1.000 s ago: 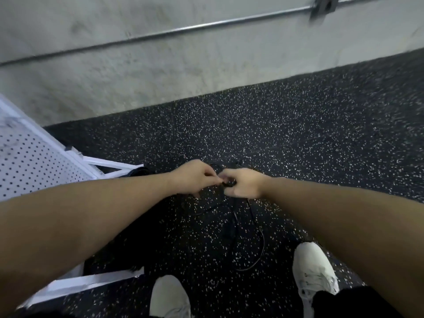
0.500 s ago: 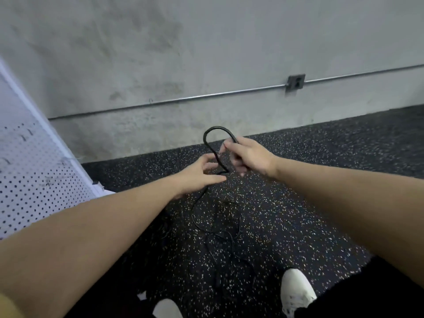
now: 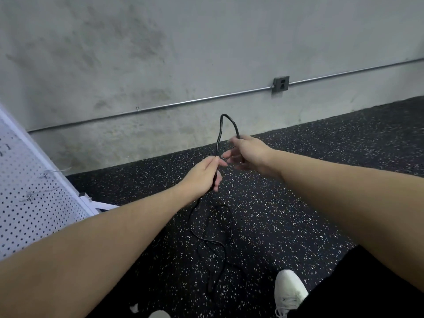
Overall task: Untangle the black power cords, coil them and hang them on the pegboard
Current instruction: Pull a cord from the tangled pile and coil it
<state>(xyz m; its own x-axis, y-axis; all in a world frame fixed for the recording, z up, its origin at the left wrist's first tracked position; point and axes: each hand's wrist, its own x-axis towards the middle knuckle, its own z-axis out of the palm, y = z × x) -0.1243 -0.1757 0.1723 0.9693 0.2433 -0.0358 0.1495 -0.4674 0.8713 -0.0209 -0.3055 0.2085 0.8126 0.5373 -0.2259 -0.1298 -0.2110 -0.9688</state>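
A black power cord arches up in a narrow loop between my two hands. My left hand grips one leg of the loop, thumb over it. My right hand holds the other leg near its top, fingers loosely curled and blurred. Below my left hand the cord drops to the floor, where its slack lies in loose tangled curves. The white pegboard stands at the left, with thin metal hooks sticking out.
A black speckled rubber floor runs to a grey concrete wall. A metal conduit with an outlet box runs along the wall. My white shoe is at the bottom right.
Both hands rose from the floor with the cord. The loop between them has grown taller and my hands have drawn a little apart. The view tilted up toward the wall.
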